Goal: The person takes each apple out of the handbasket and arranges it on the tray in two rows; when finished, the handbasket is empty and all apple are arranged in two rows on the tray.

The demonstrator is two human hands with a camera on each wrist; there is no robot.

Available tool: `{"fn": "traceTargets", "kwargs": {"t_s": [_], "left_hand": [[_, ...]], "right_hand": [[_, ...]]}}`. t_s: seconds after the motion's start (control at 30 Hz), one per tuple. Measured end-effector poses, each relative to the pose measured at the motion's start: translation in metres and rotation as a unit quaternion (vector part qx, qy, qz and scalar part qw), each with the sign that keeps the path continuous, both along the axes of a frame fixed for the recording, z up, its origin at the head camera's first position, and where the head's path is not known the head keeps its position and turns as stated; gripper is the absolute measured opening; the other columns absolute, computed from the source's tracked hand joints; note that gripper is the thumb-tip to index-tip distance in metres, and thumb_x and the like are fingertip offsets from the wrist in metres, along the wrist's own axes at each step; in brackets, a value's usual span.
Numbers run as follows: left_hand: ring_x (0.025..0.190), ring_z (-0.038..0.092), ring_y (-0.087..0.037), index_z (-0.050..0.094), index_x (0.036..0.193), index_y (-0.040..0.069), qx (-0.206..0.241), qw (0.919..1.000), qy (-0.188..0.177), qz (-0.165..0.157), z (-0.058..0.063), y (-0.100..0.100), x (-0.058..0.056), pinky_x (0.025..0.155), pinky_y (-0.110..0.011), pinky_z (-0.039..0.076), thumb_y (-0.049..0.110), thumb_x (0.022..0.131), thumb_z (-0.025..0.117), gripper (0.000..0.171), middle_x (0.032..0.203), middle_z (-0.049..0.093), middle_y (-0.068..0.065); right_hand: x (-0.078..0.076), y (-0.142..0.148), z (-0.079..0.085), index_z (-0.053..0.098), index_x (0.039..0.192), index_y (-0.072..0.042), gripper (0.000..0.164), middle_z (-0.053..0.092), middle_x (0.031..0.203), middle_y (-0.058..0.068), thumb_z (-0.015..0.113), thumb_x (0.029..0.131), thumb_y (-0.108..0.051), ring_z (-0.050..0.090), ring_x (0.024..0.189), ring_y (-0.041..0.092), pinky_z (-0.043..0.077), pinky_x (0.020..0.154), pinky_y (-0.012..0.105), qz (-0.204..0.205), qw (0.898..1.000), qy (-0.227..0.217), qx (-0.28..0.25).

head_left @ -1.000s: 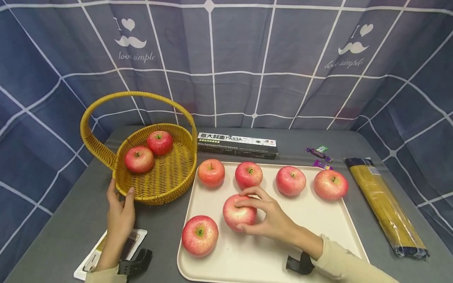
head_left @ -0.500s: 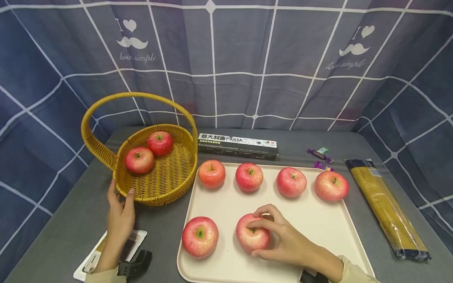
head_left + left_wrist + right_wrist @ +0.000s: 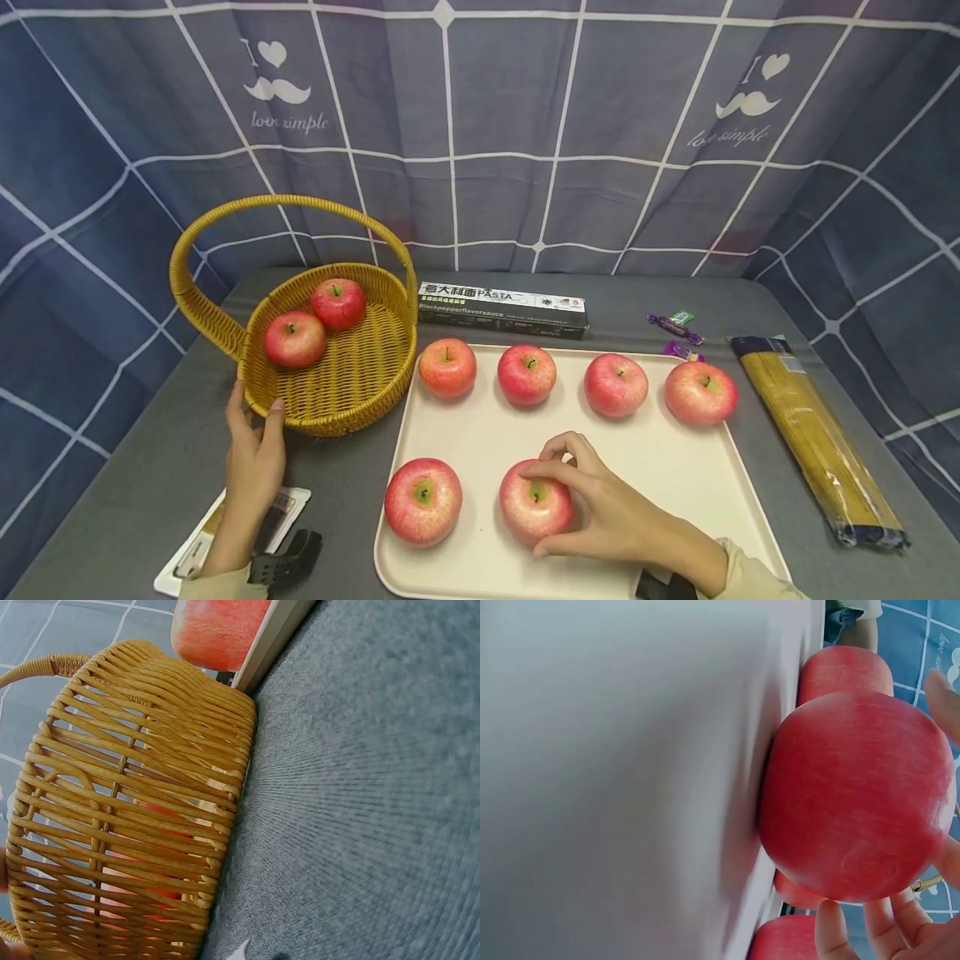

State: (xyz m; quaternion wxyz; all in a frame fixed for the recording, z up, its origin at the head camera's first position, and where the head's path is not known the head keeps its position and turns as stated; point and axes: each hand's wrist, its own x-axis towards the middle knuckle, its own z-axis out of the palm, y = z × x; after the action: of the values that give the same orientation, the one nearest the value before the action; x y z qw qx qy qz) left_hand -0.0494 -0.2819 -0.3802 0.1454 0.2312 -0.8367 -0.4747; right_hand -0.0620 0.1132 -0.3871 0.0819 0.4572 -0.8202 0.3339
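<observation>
My right hand (image 3: 615, 508) holds a red apple (image 3: 535, 502) low over the cream tray (image 3: 675, 492), thumb at its near side and fingers curved over its top. In the right wrist view this apple (image 3: 859, 795) sits close against the tray surface, with fingertips (image 3: 832, 926) around its side. My left hand (image 3: 255, 450) has its thumb and fingers at the near-left rim of the yellow wicker basket (image 3: 352, 417). Two apples, a near one (image 3: 295, 340) and a far one (image 3: 338, 303), lie inside. The left wrist view shows the basket's woven side (image 3: 127, 810).
On the tray, one apple (image 3: 423, 502) sits at front left and several more, such as this apple (image 3: 527, 375), line the back. Behind stands a pasta box (image 3: 502, 310). Wrapped candies (image 3: 678, 329) and a spaghetti pack (image 3: 821, 442) lie right. A flat packet (image 3: 285, 512) lies under the left forearm.
The right hand has brought the apple toward me and slightly right across the tray, then it has stayed nearly still, the apple tilting a little. The left hand has stayed at the basket.
</observation>
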Motion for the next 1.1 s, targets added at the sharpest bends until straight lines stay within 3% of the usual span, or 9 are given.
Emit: {"fn": "traceTargets", "kwargs": {"t_s": [0.2, 0.43, 0.6, 0.73, 0.93, 1.1], "left_hand": [[0.126, 0.032, -0.049, -0.004, 0.146, 0.027, 0.002, 1.0, 0.008, 0.0, 0.001, 0.0, 0.0, 0.1, -0.06, 0.025, 0.034, 0.096, 0.035, 0.064, 0.146, 0.019, -0.028], [0.127, 0.032, -0.049, -0.004, 0.146, 0.028, 0.002, 1.0, -0.001, 0.007, 0.001, 0.0, 0.0, 0.101, -0.06, 0.025, 0.036, 0.096, 0.035, 0.064, 0.146, 0.019, -0.028], [0.126, 0.033, -0.048, -0.004, 0.146, 0.027, 0.001, 1.0, -0.001, 0.003, 0.001, 0.002, -0.001, 0.101, -0.06, 0.026, 0.036, 0.096, 0.035, 0.063, 0.146, 0.02, -0.028], [0.127, 0.031, -0.049, -0.005, 0.146, 0.026, 0.002, 1.0, 0.001, -0.004, 0.0, 0.003, -0.001, 0.1, -0.06, 0.025, 0.036, 0.096, 0.034, 0.064, 0.147, 0.017, -0.028], [0.126, 0.032, -0.049, -0.006, 0.146, 0.026, 0.002, 1.0, 0.006, -0.005, 0.0, 0.002, 0.0, 0.101, -0.06, 0.025, 0.035, 0.096, 0.034, 0.064, 0.147, 0.018, -0.027], [0.129, 0.028, -0.047, -0.006, 0.145, 0.029, 0.009, 0.9999, 0.005, -0.007, 0.002, 0.001, 0.002, 0.102, -0.059, 0.023, 0.036, 0.096, 0.034, 0.064, 0.147, 0.015, -0.027]], "right_hand": [[-0.007, -0.002, 0.011, 0.053, 0.12, -0.027, 0.07, 0.038, 0.114, -0.008, 0.077, 0.06, -0.053, 0.035, 0.109, 0.006, 0.04, 0.086, 0.02, 0.007, 1.0, -0.005, 0.008], [-0.039, -0.03, 0.059, 0.05, 0.124, -0.026, 0.061, 0.04, 0.128, -0.001, 0.072, 0.071, -0.048, 0.034, 0.12, 0.012, 0.042, 0.092, 0.034, 0.034, 0.999, -0.027, 0.02], [-0.078, -0.081, 0.09, 0.053, 0.123, -0.023, 0.055, 0.045, 0.125, -0.002, 0.071, 0.075, -0.043, 0.037, 0.12, 0.01, 0.039, 0.097, 0.033, 0.04, 0.999, -0.01, -0.014], [-0.112, -0.13, 0.102, 0.049, 0.127, -0.022, 0.057, 0.046, 0.125, -0.003, 0.066, 0.078, -0.044, 0.041, 0.117, 0.008, 0.038, 0.099, 0.03, 0.037, 0.999, -0.022, 0.006], [-0.153, -0.203, 0.103, 0.041, 0.134, -0.019, 0.065, 0.043, 0.131, 0.0, 0.059, 0.08, -0.052, 0.042, 0.12, 0.01, 0.036, 0.101, 0.027, 0.014, 0.995, -0.052, 0.084], [-0.17, -0.255, 0.096, 0.032, 0.14, -0.016, 0.074, 0.037, 0.141, 0.002, 0.058, 0.081, -0.053, 0.032, 0.132, 0.013, 0.03, 0.107, 0.025, 0.008, 0.988, -0.096, 0.12]]}}
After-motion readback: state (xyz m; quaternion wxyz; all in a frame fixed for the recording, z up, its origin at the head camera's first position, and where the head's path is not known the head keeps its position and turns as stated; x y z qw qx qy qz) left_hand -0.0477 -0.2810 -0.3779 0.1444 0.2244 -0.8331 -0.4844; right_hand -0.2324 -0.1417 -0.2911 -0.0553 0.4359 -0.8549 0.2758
